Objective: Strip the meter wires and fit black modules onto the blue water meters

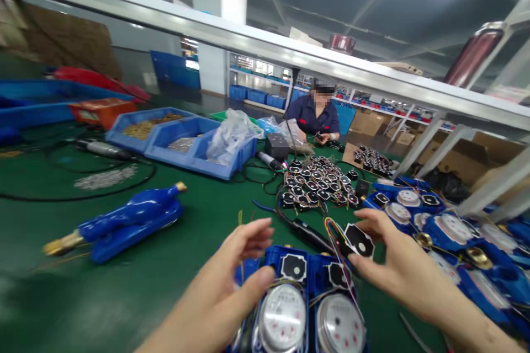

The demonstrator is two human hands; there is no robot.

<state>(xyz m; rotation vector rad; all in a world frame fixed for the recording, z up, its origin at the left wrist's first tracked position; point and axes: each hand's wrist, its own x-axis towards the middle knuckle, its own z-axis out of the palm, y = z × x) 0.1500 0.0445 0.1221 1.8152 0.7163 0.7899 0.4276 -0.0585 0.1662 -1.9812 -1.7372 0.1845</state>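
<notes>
Between thumb and fingers, my right hand (391,256) holds a black module (359,241) with coloured wires hanging from it. My left hand (236,276) is spread with nothing in it, beside the left one of two blue meter housings. Each housing has a round silver dial, the left dial (282,317) and the right dial (340,324), and a black square part at its top, the left part (293,268) and the right part (338,276). A black pen-shaped tool (311,236) lies just beyond the housings.
A heap of black modules (317,179) with wires lies ahead. Many blue meters (453,231) crowd the right. Blue bins (182,140) of small parts stand at the left, with a blue meter body (132,218) nearer. A person (315,113) sits across the green table (124,298).
</notes>
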